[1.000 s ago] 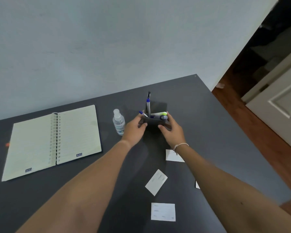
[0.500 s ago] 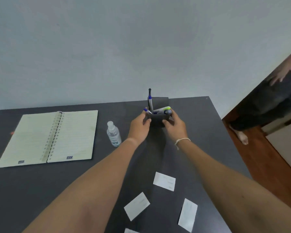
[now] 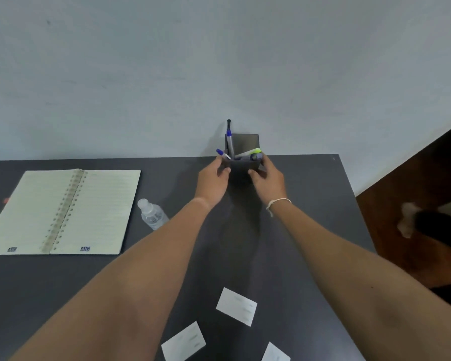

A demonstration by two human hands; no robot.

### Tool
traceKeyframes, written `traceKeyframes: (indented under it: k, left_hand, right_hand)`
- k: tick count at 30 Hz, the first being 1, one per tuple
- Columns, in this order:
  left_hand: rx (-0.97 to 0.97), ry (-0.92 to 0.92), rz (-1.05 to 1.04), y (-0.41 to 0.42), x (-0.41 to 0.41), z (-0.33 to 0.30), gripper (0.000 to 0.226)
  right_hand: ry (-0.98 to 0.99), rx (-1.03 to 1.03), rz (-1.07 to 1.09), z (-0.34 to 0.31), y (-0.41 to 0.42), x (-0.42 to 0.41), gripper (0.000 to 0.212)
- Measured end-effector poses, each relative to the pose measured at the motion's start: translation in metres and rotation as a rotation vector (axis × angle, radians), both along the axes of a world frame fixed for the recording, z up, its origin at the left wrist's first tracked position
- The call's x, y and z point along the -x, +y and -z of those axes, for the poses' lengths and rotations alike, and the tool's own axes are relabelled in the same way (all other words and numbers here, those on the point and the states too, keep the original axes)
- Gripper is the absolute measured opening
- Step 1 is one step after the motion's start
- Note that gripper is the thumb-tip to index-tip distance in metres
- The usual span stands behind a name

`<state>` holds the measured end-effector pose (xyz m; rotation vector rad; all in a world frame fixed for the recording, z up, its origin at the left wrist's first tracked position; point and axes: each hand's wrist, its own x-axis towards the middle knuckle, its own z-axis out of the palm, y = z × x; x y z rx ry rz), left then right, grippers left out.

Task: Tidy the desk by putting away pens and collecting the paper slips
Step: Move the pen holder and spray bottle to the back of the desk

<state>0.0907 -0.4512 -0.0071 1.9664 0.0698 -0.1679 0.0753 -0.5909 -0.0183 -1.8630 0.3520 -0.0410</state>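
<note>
A dark grey square pen holder (image 3: 242, 166) stands at the far edge of the dark desk (image 3: 310, 204), against the wall. It holds a tall blue-and-silver pen (image 3: 229, 142), a short blue pen (image 3: 223, 154) and a yellow-green highlighter (image 3: 249, 153). My left hand (image 3: 212, 182) grips the holder's left side and my right hand (image 3: 267, 181) grips its right side. Three white paper slips lie near me: one (image 3: 237, 306) in the middle, one (image 3: 183, 342) lower left, one (image 3: 275, 353) cut by the bottom edge.
An open spiral notebook (image 3: 63, 212) lies at the left. A small clear bottle (image 3: 153, 214) lies beside it. The desk's right edge drops to a wooden floor (image 3: 391, 204), where another person's foot (image 3: 408, 220) shows.
Both hands have pushed the pen holder away from me, back to the wall. The view tilted up, so the slips sit lower in the frame.
</note>
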Motion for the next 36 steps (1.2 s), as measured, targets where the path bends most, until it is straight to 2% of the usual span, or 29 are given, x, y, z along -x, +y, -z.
traceKeyframes:
  k: [12,18,25,31,36]
  left_hand:
    - [-0.01,0.024,-0.039,0.0,-0.018,0.017,0.034]
    - [0.033,0.059,-0.052,0.007,-0.006,0.006,0.046]
    - [0.065,0.12,-0.045,0.032,0.052,0.002,0.047]
    - [-0.042,0.125,-0.011,0.066,0.11,0.009,0.045]
    - [-0.154,0.048,-0.031,0.103,0.149,0.016,0.031]
  right_hand:
    - [-0.014,0.052,-0.042,0.009,0.001,-0.016,0.055]
    - [-0.014,0.029,-0.025,0.002,0.007,-0.003,0.06]
    - [0.007,0.021,0.051,0.001,0.021,0.038,0.06]
    - [0.041,-0.033,0.047,0.001,0.046,0.072,0.055]
    - [0.072,-0.08,-0.049,-0.002,0.083,0.087,0.05]
